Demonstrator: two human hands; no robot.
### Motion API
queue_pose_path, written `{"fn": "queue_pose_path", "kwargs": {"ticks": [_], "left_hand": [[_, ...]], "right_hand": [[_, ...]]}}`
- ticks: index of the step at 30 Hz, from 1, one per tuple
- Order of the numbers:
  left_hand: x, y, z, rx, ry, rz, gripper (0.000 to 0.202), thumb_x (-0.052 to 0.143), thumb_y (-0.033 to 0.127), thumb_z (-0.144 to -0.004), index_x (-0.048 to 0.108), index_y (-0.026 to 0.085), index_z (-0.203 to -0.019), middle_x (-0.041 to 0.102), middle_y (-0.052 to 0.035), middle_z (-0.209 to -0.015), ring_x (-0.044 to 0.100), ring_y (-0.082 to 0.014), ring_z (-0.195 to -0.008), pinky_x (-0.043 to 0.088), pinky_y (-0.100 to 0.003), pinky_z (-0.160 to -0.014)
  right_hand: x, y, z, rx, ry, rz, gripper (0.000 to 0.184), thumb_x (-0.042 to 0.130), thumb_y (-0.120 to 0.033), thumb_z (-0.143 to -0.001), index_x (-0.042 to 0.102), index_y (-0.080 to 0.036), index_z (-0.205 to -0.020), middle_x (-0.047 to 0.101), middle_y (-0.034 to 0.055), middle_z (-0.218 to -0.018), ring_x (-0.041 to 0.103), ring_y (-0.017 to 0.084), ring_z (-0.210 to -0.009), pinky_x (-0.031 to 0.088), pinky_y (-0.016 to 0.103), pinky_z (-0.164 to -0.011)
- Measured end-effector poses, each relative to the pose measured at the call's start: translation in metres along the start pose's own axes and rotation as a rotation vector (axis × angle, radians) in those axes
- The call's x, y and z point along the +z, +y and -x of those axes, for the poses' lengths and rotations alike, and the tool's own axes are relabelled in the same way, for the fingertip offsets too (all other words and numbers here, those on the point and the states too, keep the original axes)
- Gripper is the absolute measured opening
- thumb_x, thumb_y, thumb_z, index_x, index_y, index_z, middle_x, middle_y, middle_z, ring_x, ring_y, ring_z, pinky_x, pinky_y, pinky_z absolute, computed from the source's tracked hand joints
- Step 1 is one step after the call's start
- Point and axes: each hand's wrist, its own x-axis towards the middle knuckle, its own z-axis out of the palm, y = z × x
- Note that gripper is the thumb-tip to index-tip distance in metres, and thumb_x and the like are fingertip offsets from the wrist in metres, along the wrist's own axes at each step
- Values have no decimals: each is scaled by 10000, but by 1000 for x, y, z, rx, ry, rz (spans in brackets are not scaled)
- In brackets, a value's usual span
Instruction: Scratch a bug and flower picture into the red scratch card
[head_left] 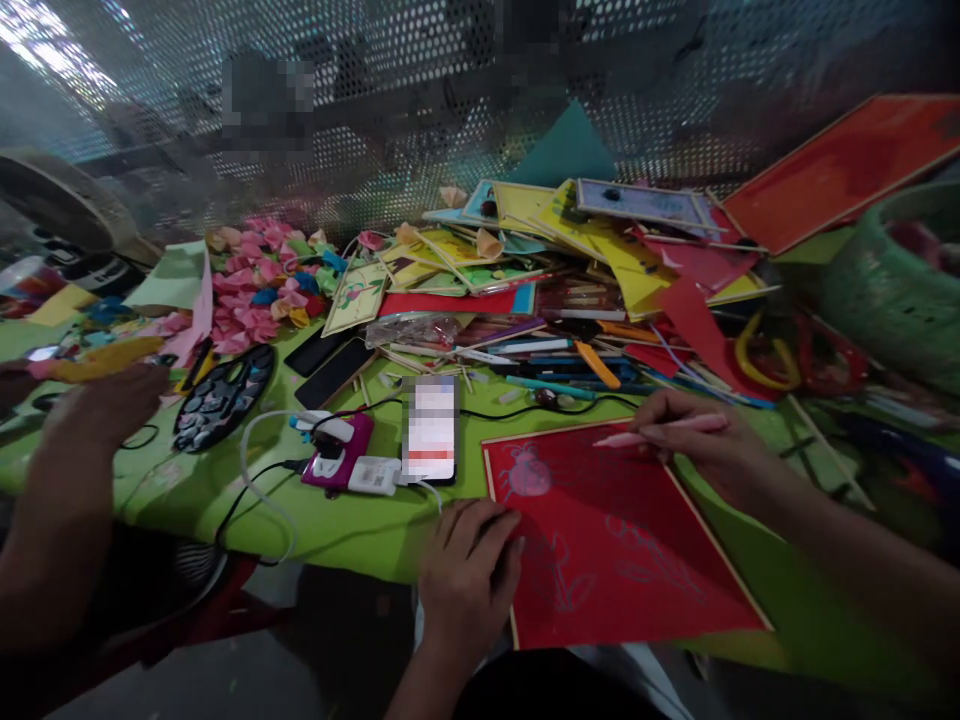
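A red sheet with thin wooden strips along its edges lies on the green table. Pale line drawings mark it: a round bug-like figure at the upper left and flower shapes lower down. My right hand grips a pink pen over the sheet's upper right part; its tip is at or close to the surface. Lightly bent, the fingers of my left hand lie on the sheet's left edge with nothing held. A lit phone sits just beyond that hand.
A purple power strip with chargers and cables lies left of the phone. Behind are pens, sticks and coloured cards. Pink folded paper is heaped at left, near another person's hand. A green pot stands right.
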Motion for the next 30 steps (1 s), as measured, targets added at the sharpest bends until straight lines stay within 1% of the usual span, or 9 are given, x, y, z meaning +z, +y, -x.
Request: {"fn": "queue_pose_path", "kwargs": {"ticks": [3,4,5,8,10,14,19,26,30], "left_hand": [[0,1,0,3,-7,-5,238,623,165,-976,740,221,-1176,756,-67,-1076,682,-208,-1006,570,-371,-940],[0,1,0,-1,-8,-4,239,625,163,-974,740,219,-1176,756,-68,-1075,682,-210,-1012,571,-373,-943],[0,2,0,-6,-8,-4,239,623,164,-974,742,219,-1174,757,-69,-1071,683,-210,-1013,573,-373,-940],[-1,3,-1,-19,-6,-11,240,610,165,-979,747,228,-1166,760,-69,-1061,692,-207,-1000,583,-369,-925],[-1,3,-2,-17,-13,-18,245,608,162,-978,748,232,-1167,760,-71,-1059,698,-205,-992,589,-370,-923],[-3,3,-4,1,-16,-20,241,610,148,-974,745,220,-1161,757,-73,-1055,697,-201,-988,588,-355,-920],[-3,2,-4,7,-27,-29,238,612,138,-971,747,213,-1153,754,-67,-1052,693,-198,-991,576,-341,-927],[-3,1,-3,12,-35,-18,245,612,133,-976,739,205,-1173,749,-69,-1066,677,-202,-1014,571,-340,-935],[-4,2,-6,12,-30,-17,239,607,146,-978,741,214,-1164,757,-65,-1049,694,-195,-992,579,-328,-918]], "right_hand": [[-4,14,3,-6,-24,32,291,924,-449,-713,760,-209,-699,646,-5,-625,524,134,-583,384,250,-548],[-6,18,3,-9,-38,45,283,921,-448,-720,766,-212,-738,672,4,-657,548,149,-608,401,262,-569],[-7,21,3,-18,-36,74,278,908,-458,-739,770,-221,-780,684,6,-679,560,157,-618,410,270,-578],[-9,25,4,-53,5,105,293,888,-487,-757,739,-235,-747,670,1,-666,555,165,-614,412,280,-581],[-9,24,4,-70,34,117,307,882,-502,-753,724,-241,-717,672,4,-667,570,176,-626,428,288,-590],[-7,18,3,-90,62,204,284,855,-494,-771,718,-249,-727,696,12,-678,592,189,-631,435,291,-581],[-4,10,2,-116,20,271,269,824,-467,-776,700,-240,-705,684,7,-643,568,179,-578,412,283,-542],[-7,17,3,-129,-35,285,205,798,-405,-832,707,-246,-742,678,-7,-664,548,166,-578,400,277,-540],[-6,16,4,-137,-42,290,196,801,-388,-833,704,-244,-743,660,-13,-658,546,161,-577,400,272,-539]]}}
